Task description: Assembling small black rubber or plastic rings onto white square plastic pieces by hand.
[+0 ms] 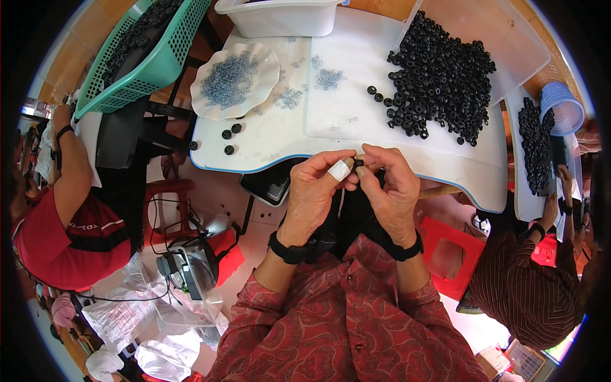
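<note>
Just off the front edge of the white table (273, 137), my two hands meet over my lap. My left hand (305, 197) has white tape round a fingertip, and its fingers pinch a small black round part (358, 163). From the other side, the thumb and fingers of my right hand (393, 194) close on the same part. Fine detail on it is too small to make out. On the table at the right lies a heap of similar black ring-like parts (439, 83). Small clear bluish rings (230, 77) fill a wavy-edged white plate (270, 69) at the left.
Loose clear rings (330, 79) and several stray black parts (229, 149) lie on the table. A white tub (280, 19) stands at the back. Co-workers sit at left (76, 235) and right (528, 286), near a green basket (137, 89) and a blue basket (563, 118).
</note>
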Tool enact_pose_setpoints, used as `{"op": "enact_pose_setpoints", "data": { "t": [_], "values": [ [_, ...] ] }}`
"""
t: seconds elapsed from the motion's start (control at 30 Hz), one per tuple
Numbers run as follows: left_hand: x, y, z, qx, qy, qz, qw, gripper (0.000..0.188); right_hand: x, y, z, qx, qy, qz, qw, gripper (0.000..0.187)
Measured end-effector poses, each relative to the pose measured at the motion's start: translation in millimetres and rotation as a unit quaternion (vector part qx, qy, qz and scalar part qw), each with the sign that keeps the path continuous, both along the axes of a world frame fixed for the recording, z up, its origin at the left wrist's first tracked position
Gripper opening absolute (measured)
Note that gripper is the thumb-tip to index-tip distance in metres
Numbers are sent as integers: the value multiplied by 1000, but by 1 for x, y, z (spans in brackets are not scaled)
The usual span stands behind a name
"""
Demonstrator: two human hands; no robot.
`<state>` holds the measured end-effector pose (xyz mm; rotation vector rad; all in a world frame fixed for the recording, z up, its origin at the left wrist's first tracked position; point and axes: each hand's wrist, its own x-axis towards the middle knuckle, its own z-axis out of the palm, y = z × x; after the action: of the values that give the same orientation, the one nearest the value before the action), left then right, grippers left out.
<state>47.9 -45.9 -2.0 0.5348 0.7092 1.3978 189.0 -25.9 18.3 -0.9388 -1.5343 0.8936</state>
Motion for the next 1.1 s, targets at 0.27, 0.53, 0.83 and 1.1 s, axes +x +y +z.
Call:
{"op": "enact_pose_setpoints", "data": {
  "t": [0.27, 0.53, 0.83, 1.1],
  "values": [
    [2, -1, 1, -4, 26, 15, 1000, 21, -1, -3, -1, -8, -10, 3, 1000, 33],
    [2, -1, 3, -12, 25, 12, 1000, 21, 1, -2, -1, -6, -25, 2, 1000, 30],
    [2, -1, 0, -6, 19, 6, 1000, 21, 2, -2, 2, 5, -43, 0, 999, 26],
    [1, -1, -1, -6, 42, 5, 999, 20, 2, -1, 3, 12, -55, 10, 998, 20]
  ]
}}
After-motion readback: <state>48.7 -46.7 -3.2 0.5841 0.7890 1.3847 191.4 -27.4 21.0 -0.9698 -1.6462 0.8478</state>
